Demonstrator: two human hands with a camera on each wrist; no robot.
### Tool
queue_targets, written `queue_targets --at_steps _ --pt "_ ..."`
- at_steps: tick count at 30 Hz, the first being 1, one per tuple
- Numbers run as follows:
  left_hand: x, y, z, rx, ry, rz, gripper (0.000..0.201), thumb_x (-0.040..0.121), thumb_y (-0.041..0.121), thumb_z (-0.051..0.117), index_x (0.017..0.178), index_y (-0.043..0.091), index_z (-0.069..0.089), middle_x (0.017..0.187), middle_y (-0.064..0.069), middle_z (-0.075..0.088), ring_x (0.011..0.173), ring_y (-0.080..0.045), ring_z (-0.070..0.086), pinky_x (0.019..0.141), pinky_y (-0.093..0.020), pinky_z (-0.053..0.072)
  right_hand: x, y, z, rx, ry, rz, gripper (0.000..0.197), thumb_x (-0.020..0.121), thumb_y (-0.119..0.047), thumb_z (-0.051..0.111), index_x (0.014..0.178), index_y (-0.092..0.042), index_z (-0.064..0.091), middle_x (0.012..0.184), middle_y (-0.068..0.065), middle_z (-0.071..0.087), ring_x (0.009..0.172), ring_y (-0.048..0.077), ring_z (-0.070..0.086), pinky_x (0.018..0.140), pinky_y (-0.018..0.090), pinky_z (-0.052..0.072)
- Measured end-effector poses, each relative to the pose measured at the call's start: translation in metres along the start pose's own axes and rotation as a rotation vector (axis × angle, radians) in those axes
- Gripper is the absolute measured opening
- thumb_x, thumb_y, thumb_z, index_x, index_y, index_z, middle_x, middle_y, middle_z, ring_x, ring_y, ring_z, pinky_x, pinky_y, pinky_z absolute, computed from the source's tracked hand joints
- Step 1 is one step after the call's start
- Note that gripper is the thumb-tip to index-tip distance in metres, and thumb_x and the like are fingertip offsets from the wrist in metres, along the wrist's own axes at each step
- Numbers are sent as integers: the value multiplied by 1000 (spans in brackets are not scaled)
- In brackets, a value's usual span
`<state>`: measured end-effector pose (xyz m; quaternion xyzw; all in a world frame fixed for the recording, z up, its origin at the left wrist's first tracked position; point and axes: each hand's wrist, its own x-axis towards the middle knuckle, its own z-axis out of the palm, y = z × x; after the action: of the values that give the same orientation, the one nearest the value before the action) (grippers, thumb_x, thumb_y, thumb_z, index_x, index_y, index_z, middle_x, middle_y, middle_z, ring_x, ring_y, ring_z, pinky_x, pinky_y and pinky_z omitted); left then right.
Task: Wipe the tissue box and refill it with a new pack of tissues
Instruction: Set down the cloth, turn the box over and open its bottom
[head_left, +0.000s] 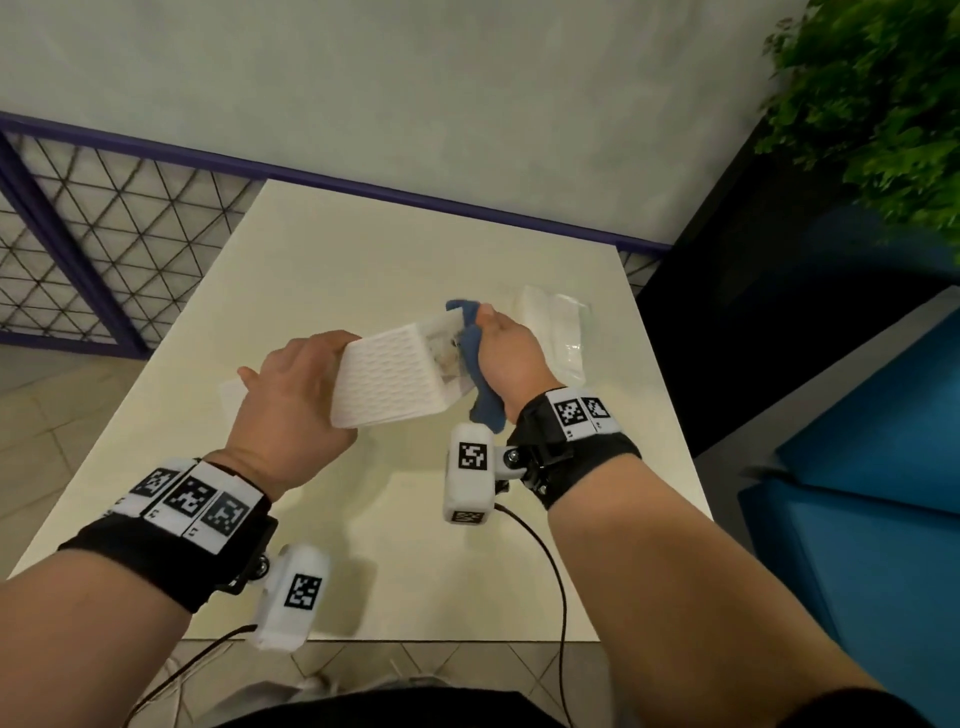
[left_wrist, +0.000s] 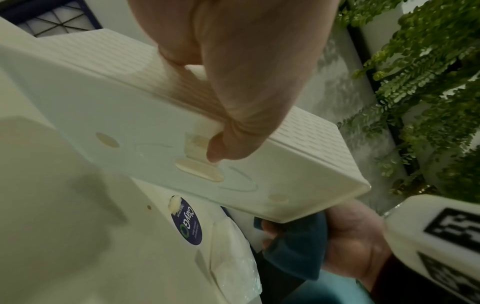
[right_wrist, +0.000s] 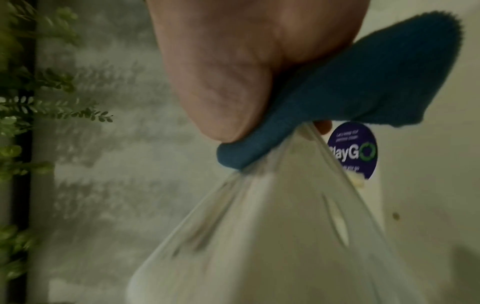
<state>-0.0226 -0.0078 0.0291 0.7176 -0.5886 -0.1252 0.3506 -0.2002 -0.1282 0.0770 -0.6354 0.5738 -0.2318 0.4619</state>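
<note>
A white ribbed tissue box is held tilted above the table, and my left hand grips its left end. In the left wrist view my fingers curl over the box and reach its smooth underside. My right hand holds a blue cloth against the box's right end face. The right wrist view shows the thumb pinching the cloth onto the box's edge. A clear-wrapped tissue pack lies on the table behind my right hand.
The cream table carries a round purple sticker near the pack. A purple-framed mesh railing stands left, a green plant and blue seating right. Wrist camera cables hang over the near edge.
</note>
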Motion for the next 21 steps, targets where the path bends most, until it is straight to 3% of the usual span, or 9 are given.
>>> queue_targets --at_steps 2,5,7,10,12,14,16,19,21 --pt "-1 0 3 57 -15 20 74 63 8 73 125 34 43 120 0 53 119 -30 42 103 -74 21 -1 15 -14 -69 47 66 44 102 -35 33 122 -5 59 123 18 63 114 33 58 103 43 44" --pt "1 0 7 153 -23 2 75 66 11 71 133 30 42 123 -2 49 121 -31 39 104 -75 11 -11 49 -37 -88 38 131 34 100 -27 43 113 -4 65 117 19 66 108 34 61 99 40 48" --pt "0 -3 13 241 -34 20 74 68 12 70 133 29 40 123 -3 49 120 -33 39 102 -78 9 -18 78 -45 -89 34 204 33 98 -27 48 120 -6 64 121 18 66 110 33 61 98 39 48" --pt "-4 -7 25 325 -45 61 70 69 12 69 130 31 39 122 -3 50 118 -35 41 98 -81 8 -29 125 -50 -95 -35 302 40 99 -22 50 138 -14 50 137 7 57 119 23 55 101 30 42" --pt "-8 -9 35 374 -56 85 71 68 8 67 130 30 40 121 -3 52 117 -35 43 97 -83 8 -34 150 -51 -279 -126 325 48 99 -18 47 146 -15 38 146 8 47 130 26 47 110 33 37" --pt "-11 -11 43 425 -59 134 74 65 5 68 130 27 42 120 -5 54 113 -35 46 95 -84 7 -35 165 -51 -426 -189 350 55 96 -15 46 149 -17 31 149 10 42 132 31 45 111 40 37" --pt "-13 -13 51 482 -61 199 78 60 5 73 130 23 46 118 -7 56 109 -34 49 95 -82 2 -32 165 -52 -504 -219 360 60 93 -9 45 150 -16 28 151 13 38 130 33 46 109 39 39" --pt "-15 -13 60 543 -67 271 83 53 4 77 129 23 49 114 -9 59 105 -34 55 101 -75 -7 -30 144 -56 -592 -236 309 64 95 -3 43 152 -13 18 160 11 18 143 28 30 115 30 26" --pt "-14 -14 64 546 -75 290 90 50 1 77 130 27 45 113 -11 58 105 -34 55 106 -64 -18 -27 116 -54 -458 -159 246 66 92 -2 46 152 -16 22 160 4 19 141 21 33 111 25 30"
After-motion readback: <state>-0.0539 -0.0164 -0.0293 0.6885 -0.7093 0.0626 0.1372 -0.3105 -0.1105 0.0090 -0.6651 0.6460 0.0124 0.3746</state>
